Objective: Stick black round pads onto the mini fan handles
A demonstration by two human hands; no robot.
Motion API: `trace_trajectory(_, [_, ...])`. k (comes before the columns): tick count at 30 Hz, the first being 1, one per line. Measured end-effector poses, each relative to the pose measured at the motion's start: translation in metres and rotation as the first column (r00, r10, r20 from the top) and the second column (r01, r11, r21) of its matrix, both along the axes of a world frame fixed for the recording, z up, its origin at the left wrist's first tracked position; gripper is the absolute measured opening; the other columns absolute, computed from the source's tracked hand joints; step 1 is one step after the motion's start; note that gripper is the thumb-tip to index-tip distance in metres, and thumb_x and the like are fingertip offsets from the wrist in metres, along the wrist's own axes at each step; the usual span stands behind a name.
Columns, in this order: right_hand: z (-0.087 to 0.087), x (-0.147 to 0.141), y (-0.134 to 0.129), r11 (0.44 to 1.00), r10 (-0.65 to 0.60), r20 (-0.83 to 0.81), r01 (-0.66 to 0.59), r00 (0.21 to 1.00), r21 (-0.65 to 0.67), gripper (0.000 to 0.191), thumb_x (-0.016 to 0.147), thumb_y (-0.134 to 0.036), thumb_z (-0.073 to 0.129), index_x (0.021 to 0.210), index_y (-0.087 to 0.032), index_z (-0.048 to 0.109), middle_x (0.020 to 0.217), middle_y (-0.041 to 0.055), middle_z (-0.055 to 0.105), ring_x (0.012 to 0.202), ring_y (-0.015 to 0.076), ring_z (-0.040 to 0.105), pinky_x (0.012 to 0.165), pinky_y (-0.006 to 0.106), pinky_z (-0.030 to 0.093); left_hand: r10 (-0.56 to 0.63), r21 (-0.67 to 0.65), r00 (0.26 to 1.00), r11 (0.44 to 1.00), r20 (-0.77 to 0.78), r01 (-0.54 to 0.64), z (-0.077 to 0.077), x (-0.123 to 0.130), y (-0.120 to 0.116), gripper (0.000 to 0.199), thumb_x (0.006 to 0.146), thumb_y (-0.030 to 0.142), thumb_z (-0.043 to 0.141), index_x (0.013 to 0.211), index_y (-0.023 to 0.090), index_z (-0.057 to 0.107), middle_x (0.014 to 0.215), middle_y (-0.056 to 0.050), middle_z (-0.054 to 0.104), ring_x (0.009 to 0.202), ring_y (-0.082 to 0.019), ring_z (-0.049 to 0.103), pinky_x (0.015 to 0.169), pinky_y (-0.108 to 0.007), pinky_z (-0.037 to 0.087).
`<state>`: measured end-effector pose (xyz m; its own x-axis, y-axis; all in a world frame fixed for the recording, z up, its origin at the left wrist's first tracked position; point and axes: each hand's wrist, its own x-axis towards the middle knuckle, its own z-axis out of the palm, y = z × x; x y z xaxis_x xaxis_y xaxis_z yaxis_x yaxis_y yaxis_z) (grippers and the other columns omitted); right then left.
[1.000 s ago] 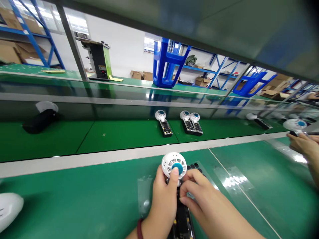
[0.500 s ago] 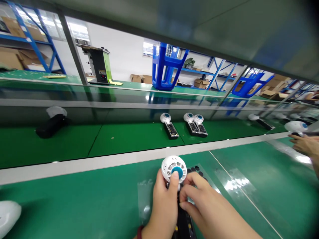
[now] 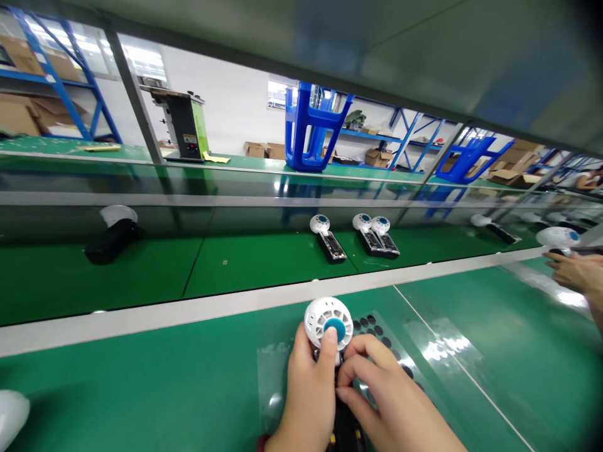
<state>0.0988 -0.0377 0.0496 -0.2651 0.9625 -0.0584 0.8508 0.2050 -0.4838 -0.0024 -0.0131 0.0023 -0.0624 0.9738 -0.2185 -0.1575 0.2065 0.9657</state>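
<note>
My left hand is wrapped round a handheld device with a round white vented head and a black body. Its thumb presses near the blue disc in the middle of the head. Against the neck and upper body, my right hand has its thumb and fingertips pinched together; whatever lies between them is hidden. The black body runs down between my wrists, its inner parts partly showing. Under my hands lies a clear sheet with black round stickers.
On the green conveyor belt beyond a pale rail lie several similar devices. A white rounded part sits at the left edge. Another person's hand holds a device at right. A shelf hangs overhead.
The devices on the belt have shifted slightly to the right. My hands stay at the same device, with only a slight movement of the right fingers.
</note>
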Motion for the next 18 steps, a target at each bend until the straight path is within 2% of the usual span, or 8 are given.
trace_trajectory(3, [-0.007,0.003,-0.002,1.0,-0.017,-0.05,0.018,0.999,0.009,0.019,0.071,-0.005,0.046,0.068,-0.023,0.05,0.097,0.0011,0.049,0.092,0.0184,0.051,0.075,0.032,0.045,0.008,0.0,1.0,1.0,-0.002,-0.008,0.002,0.0,-0.001,0.041,0.075,0.052,0.043,0.096,0.017,0.051,0.092,-0.007,0.061,0.087,-0.023,0.054,0.076,-0.032,0.039])
trace_trajectory(6, [-0.019,0.004,-0.001,0.993,-0.112,-0.183,0.116,0.977,0.013,0.017,0.068,-0.009,0.048,0.075,-0.025,0.051,0.112,0.0013,0.044,0.105,0.0211,0.045,0.085,0.038,0.041,0.026,0.0,1.0,1.0,-0.007,-0.026,0.003,-0.001,-0.001,0.042,0.076,0.052,0.043,0.097,0.016,0.051,0.094,-0.008,0.061,0.088,-0.023,0.054,0.077,-0.032,0.039])
trace_trajectory(9, [-0.036,0.004,-0.002,0.971,-0.238,-0.449,0.197,0.862,-0.137,0.039,0.067,-0.015,0.05,0.103,-0.028,0.041,0.121,0.0048,0.043,0.111,0.0198,0.044,0.091,0.038,0.039,0.02,-0.013,1.0,1.0,-0.011,-0.02,0.001,-0.002,-0.001,0.043,0.076,0.051,0.042,0.1,0.016,0.05,0.1,-0.009,0.06,0.092,-0.023,0.053,0.078,-0.032,0.039])
trace_trajectory(12, [-0.052,0.002,-0.004,0.961,-0.248,-0.637,0.1,0.73,-0.259,0.059,0.07,-0.018,0.047,0.123,-0.024,0.022,0.119,0.0086,0.051,0.107,0.0174,0.05,0.092,0.036,0.039,0.044,-0.036,0.999,0.998,0.001,-0.044,-0.002,-0.001,-0.001,0.047,0.075,0.053,0.042,0.104,0.017,0.049,0.104,-0.009,0.06,0.097,-0.024,0.053,0.081,-0.032,0.039])
trace_trajectory(14, [-0.056,0.004,0.0,0.973,-0.177,-0.641,0.037,0.747,-0.226,0.064,0.069,-0.019,0.05,0.126,-0.022,0.021,0.117,0.0087,0.053,0.104,0.0177,0.052,0.091,0.034,0.04,0.093,-0.056,0.995,0.994,-0.022,-0.094,-0.005,-0.001,-0.001,0.049,0.073,0.054,0.042,0.104,0.016,0.048,0.104,-0.01,0.06,0.098,-0.025,0.053,0.082,-0.033,0.039])
trace_trajectory(15, [-0.055,0.008,0.005,0.98,-0.138,-0.607,0.019,0.783,-0.198,0.06,0.07,-0.021,0.051,0.124,-0.022,0.028,0.114,0.0078,0.056,0.102,0.0181,0.054,0.089,0.033,0.042,0.123,-0.06,0.991,0.99,-0.051,-0.125,-0.006,-0.001,-0.001,0.05,0.071,0.054,0.044,0.103,0.016,0.049,0.104,-0.01,0.061,0.099,-0.026,0.053,0.082,-0.034,0.039])
trace_trajectory(16, [-0.052,0.014,0.015,0.986,-0.117,-0.541,0.035,0.833,-0.16,0.05,0.072,-0.024,0.051,0.119,-0.021,0.037,0.11,0.0062,0.059,0.099,0.018,0.056,0.086,0.031,0.044,0.149,-0.062,0.985,0.986,-0.083,-0.154,-0.007,0.0,-0.001,0.05,0.069,0.054,0.045,0.101,0.016,0.05,0.101,-0.01,0.062,0.098,-0.027,0.053,0.082,-0.035,0.04])
trace_trajectory(18, [-0.043,0.033,0.044,0.987,-0.159,-0.359,0.151,0.92,-0.05,0.03,0.08,-0.034,0.045,0.106,-0.021,0.052,0.102,0.0032,0.063,0.094,0.0161,0.058,0.082,0.027,0.046,0.163,-0.082,0.977,0.981,-0.138,-0.176,-0.009,0.001,0.0,0.047,0.068,0.054,0.046,0.098,0.017,0.05,0.086,-0.01,0.067,0.089,-0.029,0.059,0.075,-0.035,0.044])
